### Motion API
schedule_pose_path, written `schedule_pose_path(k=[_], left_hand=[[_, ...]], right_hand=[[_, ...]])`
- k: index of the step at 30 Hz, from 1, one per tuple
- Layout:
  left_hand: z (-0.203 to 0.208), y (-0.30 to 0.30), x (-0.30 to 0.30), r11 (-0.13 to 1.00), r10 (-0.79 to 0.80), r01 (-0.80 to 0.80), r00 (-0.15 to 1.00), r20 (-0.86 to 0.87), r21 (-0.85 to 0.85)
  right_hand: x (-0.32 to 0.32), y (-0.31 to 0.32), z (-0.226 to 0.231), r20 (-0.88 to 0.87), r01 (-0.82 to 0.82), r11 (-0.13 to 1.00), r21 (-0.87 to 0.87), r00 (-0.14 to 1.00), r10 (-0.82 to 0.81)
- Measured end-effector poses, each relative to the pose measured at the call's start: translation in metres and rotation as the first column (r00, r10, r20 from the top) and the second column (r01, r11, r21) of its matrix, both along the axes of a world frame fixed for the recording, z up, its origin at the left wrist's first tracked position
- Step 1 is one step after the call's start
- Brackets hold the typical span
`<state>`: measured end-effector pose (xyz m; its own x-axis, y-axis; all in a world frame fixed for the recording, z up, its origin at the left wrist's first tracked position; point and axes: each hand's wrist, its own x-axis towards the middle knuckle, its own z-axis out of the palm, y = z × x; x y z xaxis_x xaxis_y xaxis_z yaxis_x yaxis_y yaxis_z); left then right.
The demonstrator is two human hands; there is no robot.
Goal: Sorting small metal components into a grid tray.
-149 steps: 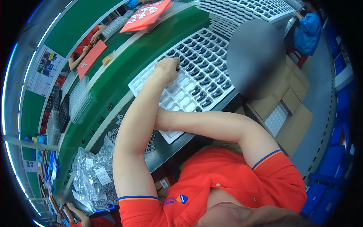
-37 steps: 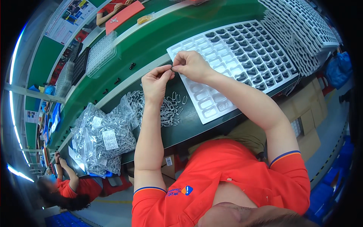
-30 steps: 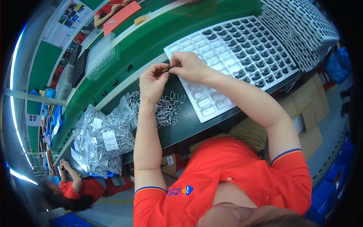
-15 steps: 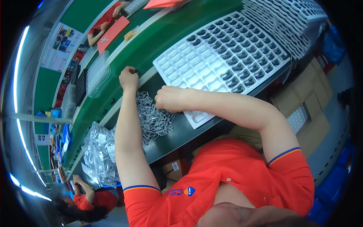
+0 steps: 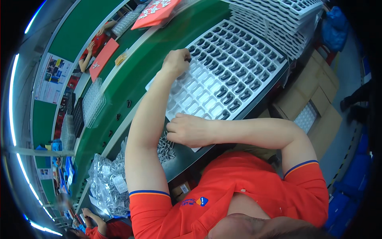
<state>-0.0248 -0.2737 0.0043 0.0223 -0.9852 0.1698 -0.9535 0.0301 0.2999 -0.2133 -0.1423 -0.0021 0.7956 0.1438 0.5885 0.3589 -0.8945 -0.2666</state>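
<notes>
My left hand (image 5: 175,63) is over the far left corner of the white compartment tray (image 5: 195,89), fingers pinched on a small black part (image 5: 187,59). Many of the tray's pockets hold similar black curved pieces; those toward the left side are bare. My right hand (image 5: 189,130) is curled at the tray's near edge, beside a heap of small grey metal links (image 5: 165,149). Its fingertips are turned down, and whatever they hold is hidden. Part of the heap lies behind my left forearm.
A green conveyor belt (image 5: 131,89) runs past the bench, with scattered black parts on it. Plastic bags of metal pieces (image 5: 107,179) lie at left. Stacked white trays (image 5: 270,24) stand at far right, above a cardboard box (image 5: 322,107). Co-workers sit across the belt and at lower left.
My left hand has moved from the belt's edge rightward to the tray's far left corner, carrying the black part. My right hand has shifted slightly nearer to me. The view has turned a little.
</notes>
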Motion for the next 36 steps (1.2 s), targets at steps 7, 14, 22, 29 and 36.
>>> schedule_pose_path(k=[7,14,22,29,36], left_hand=[[-0.005,0.021,-0.005,0.958,0.082,-0.128,0.980,-0.182,-0.258],[0.008,0.123,-0.020,0.924,0.133,-0.364,0.590,-0.796,-0.115],[-0.007,0.199,-0.019,0.860,0.120,-0.510,0.265,-0.957,-0.034],[-0.011,0.224,-0.019,0.861,0.052,-0.507,0.191,-0.980,-0.053],[-0.012,0.228,-0.014,0.867,0.066,-0.496,0.207,-0.976,-0.047]], right_hand=[[-0.006,-0.062,0.013,-0.020,0.169,0.661,0.731,0.974,-0.227],[0.035,-0.098,0.009,-0.027,0.085,0.314,0.946,0.983,-0.183],[0.060,-0.061,0.002,-0.013,0.079,0.715,0.695,0.995,-0.097],[0.063,-0.048,0.003,-0.088,0.226,0.739,0.635,0.971,-0.221],[0.054,-0.048,0.005,-0.153,0.220,0.769,0.600,0.975,-0.160]])
